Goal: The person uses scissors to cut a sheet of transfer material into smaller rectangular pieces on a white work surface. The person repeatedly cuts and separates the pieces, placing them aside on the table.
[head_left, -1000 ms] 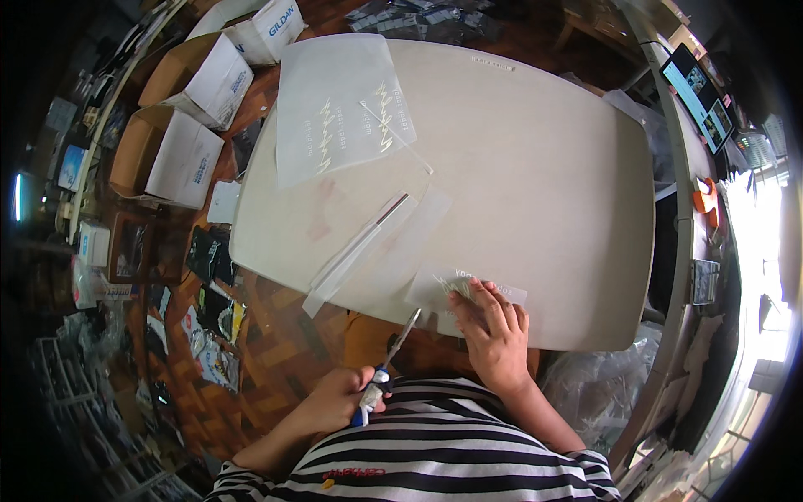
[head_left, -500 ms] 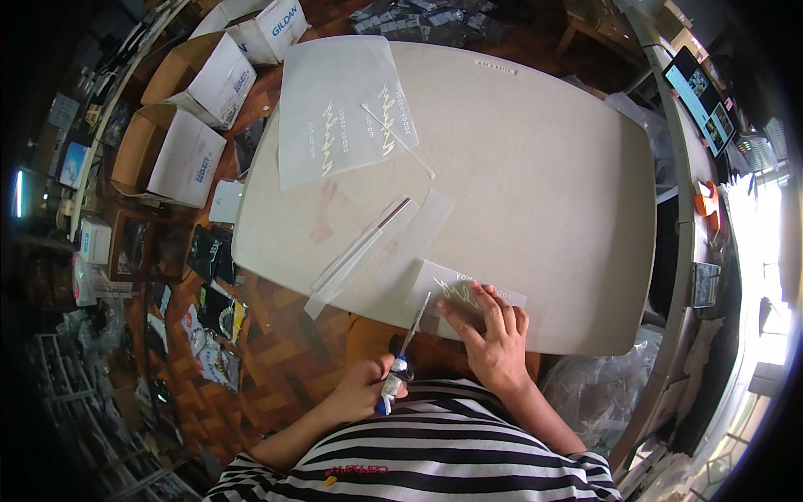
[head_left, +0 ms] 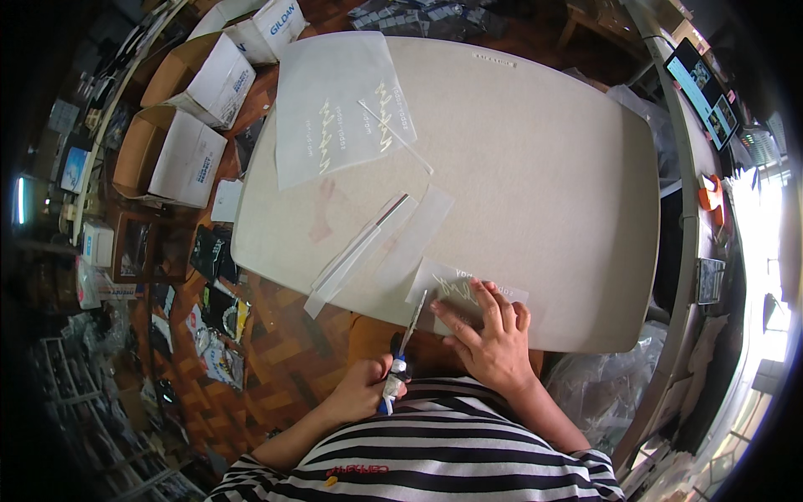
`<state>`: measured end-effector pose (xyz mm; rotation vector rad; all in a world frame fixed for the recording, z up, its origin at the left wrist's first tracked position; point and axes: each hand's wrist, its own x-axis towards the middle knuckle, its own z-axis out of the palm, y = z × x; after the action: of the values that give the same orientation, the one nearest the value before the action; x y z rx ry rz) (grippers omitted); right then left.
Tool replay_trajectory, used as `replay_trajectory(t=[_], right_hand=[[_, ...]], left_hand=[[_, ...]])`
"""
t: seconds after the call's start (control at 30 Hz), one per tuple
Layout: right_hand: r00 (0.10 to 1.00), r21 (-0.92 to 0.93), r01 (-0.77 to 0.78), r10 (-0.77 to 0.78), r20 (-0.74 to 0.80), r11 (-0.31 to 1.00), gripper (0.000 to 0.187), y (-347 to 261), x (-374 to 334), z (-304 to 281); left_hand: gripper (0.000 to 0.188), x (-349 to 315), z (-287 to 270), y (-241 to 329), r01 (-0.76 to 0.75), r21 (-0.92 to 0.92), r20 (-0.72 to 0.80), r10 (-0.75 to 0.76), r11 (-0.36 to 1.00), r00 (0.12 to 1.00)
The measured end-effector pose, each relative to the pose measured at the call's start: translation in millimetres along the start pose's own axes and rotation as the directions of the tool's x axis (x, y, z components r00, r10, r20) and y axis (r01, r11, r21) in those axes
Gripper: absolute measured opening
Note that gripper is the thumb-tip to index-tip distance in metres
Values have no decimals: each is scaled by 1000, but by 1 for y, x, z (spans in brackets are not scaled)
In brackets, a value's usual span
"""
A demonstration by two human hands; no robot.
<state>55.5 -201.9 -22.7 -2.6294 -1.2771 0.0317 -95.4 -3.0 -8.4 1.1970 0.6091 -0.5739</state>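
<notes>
My left hand [head_left: 366, 388] is closed around a pair of scissors [head_left: 412, 325] with blue handles wrapped in whitish tape. The blades look closed and point up over the table's near edge, their tips by the left part of a small translucent film piece [head_left: 432, 274] with pale script lettering. On that piece my right hand [head_left: 495, 339] lies with its fingers spread, covering much of the lettering. Further left are several cut film strips [head_left: 358, 251] and a wider translucent strip [head_left: 418, 234]. A large translucent sheet [head_left: 335, 79] with more pale lettering lies at the far left, a thin strip [head_left: 401, 144] across it.
All this lies on a beige table [head_left: 535, 184] with rounded corners. Open cardboard boxes [head_left: 188, 155] stand to the left, near scattered packaging [head_left: 219, 351] on the wooden floor. A clear plastic bag [head_left: 615, 385] sits below right. A shelf with a tablet [head_left: 703, 96] runs along the right.
My right fingers have shifted slightly on the film piece. The scissors have tilted a little, their tips moving slightly left. My left hand keeps its grip.
</notes>
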Motion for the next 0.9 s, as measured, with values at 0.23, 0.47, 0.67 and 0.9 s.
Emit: replay_trajectory(t=[0.23, 0.47, 0.67, 0.9], right_hand=[[999, 20, -7, 6, 44, 1000, 56, -5, -2, 3], [999, -11, 12, -12, -29, 1000, 50, -4, 3, -2], [997, 1, 25, -25, -73, 1000, 53, -3, 2, 1], [994, -51, 102, -103, -21, 993, 57, -1, -3, -6]], left_hand=[[18, -4, -4, 4, -25, 332, -42, 41, 943, 998], [19, 1, 1, 5, -19, -1, -17, 19, 1000, 1000], [11, 13, 9, 29, -43, -136, -32, 39, 990, 999], [22, 33, -3, 68, -109, -154, 21, 113, 982, 993]])
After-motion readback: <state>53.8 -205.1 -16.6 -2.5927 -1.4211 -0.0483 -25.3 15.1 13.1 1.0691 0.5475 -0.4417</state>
